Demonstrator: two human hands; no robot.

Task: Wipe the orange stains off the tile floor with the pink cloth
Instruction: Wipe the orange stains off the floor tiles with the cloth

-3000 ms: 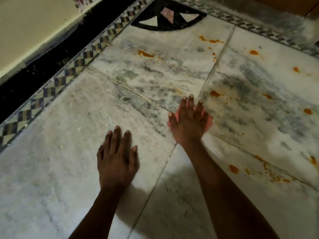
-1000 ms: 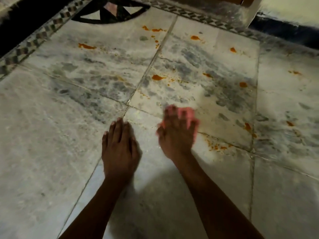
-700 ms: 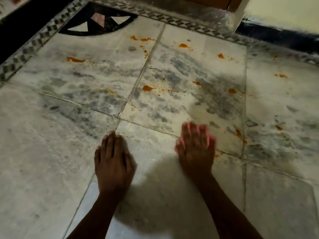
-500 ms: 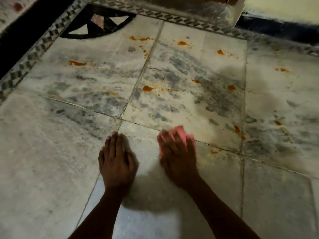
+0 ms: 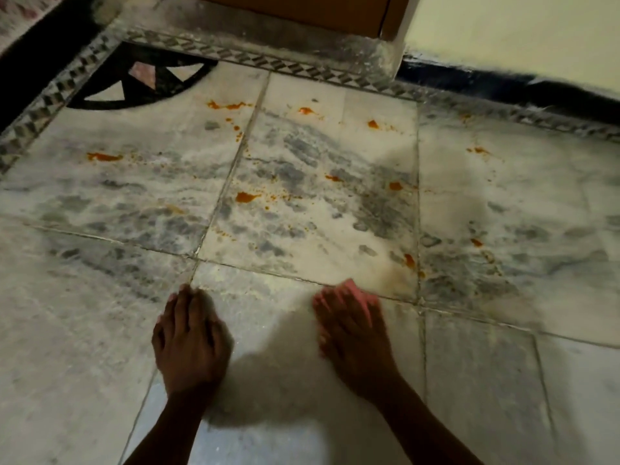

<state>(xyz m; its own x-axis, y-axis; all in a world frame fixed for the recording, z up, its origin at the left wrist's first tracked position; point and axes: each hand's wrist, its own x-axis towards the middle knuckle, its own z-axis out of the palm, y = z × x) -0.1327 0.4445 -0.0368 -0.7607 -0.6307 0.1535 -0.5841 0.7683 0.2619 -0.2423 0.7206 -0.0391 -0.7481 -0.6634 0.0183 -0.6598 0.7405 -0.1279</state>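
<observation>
Two bare forearms entered from lower frame edge, no sleeves visible. Left hand (image 5: pixel 189 344) wore no ring, watch or glove. Right hand (image 5: pixel 352 333) likewise unadorned, its outline motion-blurred. Fingernails short.

I can read no writing anywhere here: no words, labels, brands, numbers or signs.
</observation>
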